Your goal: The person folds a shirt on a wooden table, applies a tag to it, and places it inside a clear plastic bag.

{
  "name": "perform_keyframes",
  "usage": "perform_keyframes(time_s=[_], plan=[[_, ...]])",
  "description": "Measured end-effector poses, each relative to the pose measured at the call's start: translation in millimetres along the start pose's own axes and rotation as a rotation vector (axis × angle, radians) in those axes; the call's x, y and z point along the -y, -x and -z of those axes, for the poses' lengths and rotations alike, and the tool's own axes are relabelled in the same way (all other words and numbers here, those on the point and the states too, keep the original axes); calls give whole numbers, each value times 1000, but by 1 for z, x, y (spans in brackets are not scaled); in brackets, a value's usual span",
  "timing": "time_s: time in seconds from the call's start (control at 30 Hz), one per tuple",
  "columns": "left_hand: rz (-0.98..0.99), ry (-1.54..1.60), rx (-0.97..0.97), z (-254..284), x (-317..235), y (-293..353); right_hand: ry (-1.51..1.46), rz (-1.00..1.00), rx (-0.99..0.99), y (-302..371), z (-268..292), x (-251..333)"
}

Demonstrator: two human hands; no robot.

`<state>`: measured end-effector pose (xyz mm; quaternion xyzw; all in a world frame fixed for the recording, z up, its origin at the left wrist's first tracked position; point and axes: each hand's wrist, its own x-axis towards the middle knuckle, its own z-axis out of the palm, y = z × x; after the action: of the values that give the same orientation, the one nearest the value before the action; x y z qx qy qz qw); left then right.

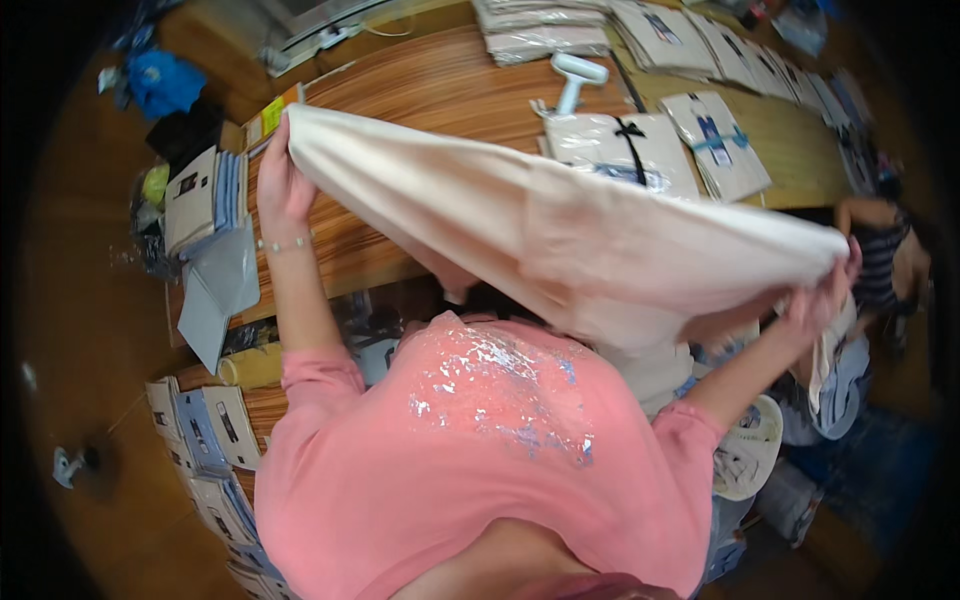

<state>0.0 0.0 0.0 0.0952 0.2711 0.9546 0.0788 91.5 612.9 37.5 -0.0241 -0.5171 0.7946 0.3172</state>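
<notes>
A cream, faintly pinkish cloth garment (600,225) is stretched wide in the air between my two hands, sloping down to the right. Its exact kind does not show. My left hand (287,180) pinches one end at the upper left, the arm raised. At the right, my right hand (828,298) grips the other end, its fingers a little blurred. Loose folds sag from the middle toward my pink top, over the table's near edge. Beyond the cloth lie a clear-wrapped folded garment with a black ribbon (590,138) and another pack with a blue ribbon (720,170).
A white T-shaped roller tool (572,88) rests on the wood-grain table (420,85). Wrapped stacks (545,42) line its far side. More folded packs (190,200) and a grey sheet (222,290) are at the left. A white basket (768,450) and another person (880,240) are at the right.
</notes>
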Motion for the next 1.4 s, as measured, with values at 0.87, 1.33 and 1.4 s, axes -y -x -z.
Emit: perform_keyframes(time_s=[0.87,1.33,1.4], plan=[[57,-1309,-986,272,-124,235,1244,-375,631,112,-175,-267],[62,-1953,-167,224,4,-14,987,142,1169,176,-386,-436],[85,-1999,-189,231,9,-18,1006,114,1171,176,-386,-442]])
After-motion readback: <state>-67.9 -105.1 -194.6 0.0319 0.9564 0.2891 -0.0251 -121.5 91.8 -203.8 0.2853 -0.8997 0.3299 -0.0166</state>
